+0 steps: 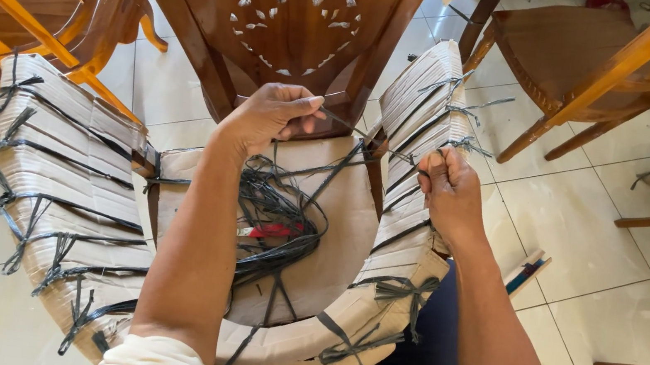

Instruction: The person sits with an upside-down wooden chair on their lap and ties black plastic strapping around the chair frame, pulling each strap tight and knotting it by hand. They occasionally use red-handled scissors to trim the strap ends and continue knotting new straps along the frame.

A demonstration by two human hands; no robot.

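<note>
My left hand (271, 117) is pinched shut on a thin dark strap (347, 123), the fingers (301, 106) holding one end up near the carved chair back (291, 23), while my right hand (449, 192) is clenched on the other stretch of the same strap, just beside the right armrest (426, 112). Most of the wrapping looks done, to my eye: both armrests, the left one (65, 152) well out past my left fingers, are already covered in cardboard (50, 171) and bound with knotted straps at close intervals, and the front curve below my wrists is tied too. What seems left is the strap now stretched between my fingers, which is not yet knotted, and the part near the chair back. Under my left forearm lies a loose tangle of spare straps (278, 218) on the seat, with something red (272, 232) half buried in it; I cannot tell what it is. That tangle could snag the strap I am pulling. Other wooden chairs (585, 49) stand close beyond my right fingers on the tiled floor (586, 234), crowding the space.
</note>
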